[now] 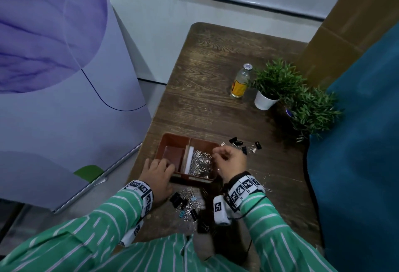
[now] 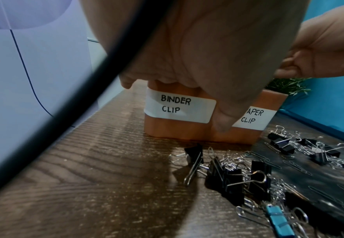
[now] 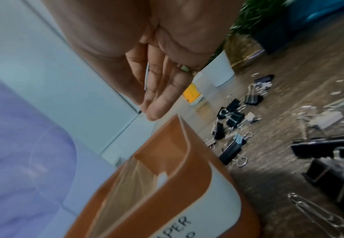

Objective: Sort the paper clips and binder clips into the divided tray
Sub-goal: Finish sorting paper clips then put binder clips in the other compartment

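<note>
Fingers [image 1: 166, 164] of the left hand [image 1: 158, 176] grip the tray [image 1: 166, 140]'s near-left corner, while right hand [image 1: 230, 160] fingers [image 3: 159, 98] hover loosely curled over its right compartment.

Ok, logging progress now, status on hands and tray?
Left hand holds tray near corner. Right hand above paper clip side, fingers curled. Binder side empty. Binder clips loose on table.

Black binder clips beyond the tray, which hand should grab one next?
Right, probably. The right hand hovers beside those black binder clips, while the left hand grips the brown divided tray.
</note>
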`<move>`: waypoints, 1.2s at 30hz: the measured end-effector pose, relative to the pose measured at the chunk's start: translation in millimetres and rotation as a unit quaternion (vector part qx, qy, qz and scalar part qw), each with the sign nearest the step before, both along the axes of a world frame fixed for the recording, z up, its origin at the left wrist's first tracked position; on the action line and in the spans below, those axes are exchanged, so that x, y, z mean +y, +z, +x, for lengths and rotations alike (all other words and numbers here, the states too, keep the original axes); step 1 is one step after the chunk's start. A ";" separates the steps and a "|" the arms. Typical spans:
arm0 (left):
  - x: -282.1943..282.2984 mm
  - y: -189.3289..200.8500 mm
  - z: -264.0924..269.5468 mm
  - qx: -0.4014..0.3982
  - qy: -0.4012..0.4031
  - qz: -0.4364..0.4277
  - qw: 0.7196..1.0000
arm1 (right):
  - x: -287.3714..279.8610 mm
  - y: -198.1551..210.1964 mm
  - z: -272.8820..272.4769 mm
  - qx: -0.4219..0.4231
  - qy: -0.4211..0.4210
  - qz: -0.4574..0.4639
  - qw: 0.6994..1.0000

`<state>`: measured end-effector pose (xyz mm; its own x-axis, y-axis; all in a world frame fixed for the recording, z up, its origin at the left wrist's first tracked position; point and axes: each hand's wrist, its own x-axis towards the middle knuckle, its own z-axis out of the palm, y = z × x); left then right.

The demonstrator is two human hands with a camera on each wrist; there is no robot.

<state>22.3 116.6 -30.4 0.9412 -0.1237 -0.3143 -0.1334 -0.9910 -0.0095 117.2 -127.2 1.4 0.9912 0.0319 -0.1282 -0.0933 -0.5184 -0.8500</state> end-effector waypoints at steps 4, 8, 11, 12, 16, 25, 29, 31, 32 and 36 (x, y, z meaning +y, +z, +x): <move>1.6 -0.2 0.6 -0.010 -0.010 -0.005 1.000 | -48.2 6.7 -33.6 0.005 -0.038 0.004 0.999; 2.8 -3.6 0.8 -0.024 -0.015 -0.017 0.999 | -97.6 -20.6 -102.6 0.148 0.107 -0.168 0.969; 4.2 -6.2 1.7 -0.034 -0.024 -0.024 0.999 | -108.6 -33.0 -149.9 0.218 0.187 -0.289 0.913; 4.6 -6.4 2.2 -0.036 -0.028 -0.025 0.999 | -108.0 -36.8 -159.7 0.221 0.187 -0.304 0.907; 5.5 -6.3 1.0 -0.039 -0.034 -0.025 0.998 | -90.5 -50.7 -166.4 0.179 0.151 -0.304 0.924; 5.1 -4.3 1.6 -0.027 -0.029 -0.025 0.999 | -72.7 -61.4 -124.0 0.111 0.106 -0.221 0.963; 4.3 -4.4 0.9 -0.024 -0.025 -0.023 0.999 | -88.1 -43.8 -138.8 0.135 0.178 -0.350 0.910; 4.2 -4.7 1.5 -0.019 -0.026 -0.027 0.999 | -83.6 -35.7 -150.1 0.166 0.225 -0.382 0.881; 4.0 -4.0 1.8 -0.017 -0.024 -0.029 0.999 | -79.4 -35.4 -153.2 0.166 0.236 -0.387 0.876; 3.4 -2.9 1.4 -0.012 -0.020 -0.030 0.999 | -64.1 -47.1 -144.0 0.155 0.202 -0.315 0.914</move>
<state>23.7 120.0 -33.3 0.9425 -0.1792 -0.2822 -0.1731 -0.9838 0.0464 -26.9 -191.3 -45.7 0.8277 0.2105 -0.5201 0.0277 -0.9412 -0.3368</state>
